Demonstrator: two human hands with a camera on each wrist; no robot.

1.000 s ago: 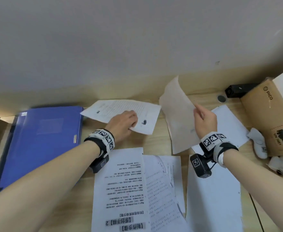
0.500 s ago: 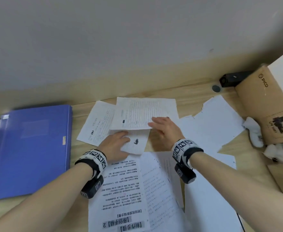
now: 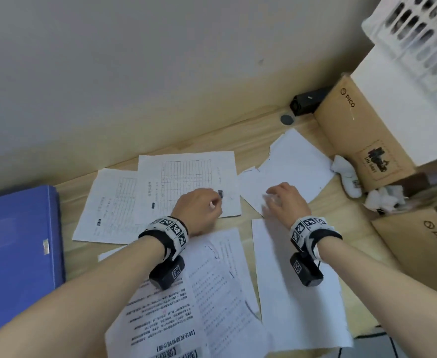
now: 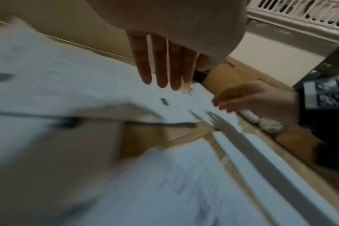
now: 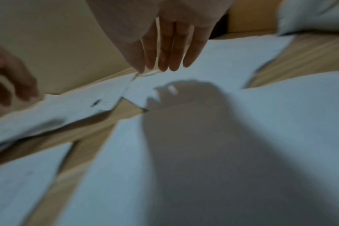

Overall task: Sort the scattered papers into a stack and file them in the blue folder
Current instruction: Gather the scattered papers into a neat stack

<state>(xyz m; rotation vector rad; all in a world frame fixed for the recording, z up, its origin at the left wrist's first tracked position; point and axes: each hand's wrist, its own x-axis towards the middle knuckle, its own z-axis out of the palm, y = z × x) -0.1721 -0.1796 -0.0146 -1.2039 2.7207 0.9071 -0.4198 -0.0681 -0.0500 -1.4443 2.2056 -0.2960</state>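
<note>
The closed blue folder (image 3: 18,249) lies at the table's left edge. A table-form sheet (image 3: 186,177) lies on top of another form sheet (image 3: 109,205). My left hand (image 3: 199,202) sits over the top sheet's near right corner, its fingers (image 4: 161,68) straight and holding nothing. My right hand (image 3: 282,200) is over a blank torn-edged sheet (image 3: 297,164), its fingers (image 5: 168,50) straight just above the paper. Printed pages (image 3: 186,293) and a blank sheet (image 3: 289,293) lie nearer me, under my forearms.
Two cardboard boxes (image 3: 362,130) (image 3: 423,244) stand at the right, with a white basket (image 3: 418,34) above. A black device (image 3: 307,99) sits by the wall. Crumpled tissue (image 3: 382,200) and a small white object (image 3: 346,174) lie by the boxes.
My right hand laid the raised sheet on the form sheet, let go and moved right over the blank sheet. My left hand shifted onto the newly laid sheet.
</note>
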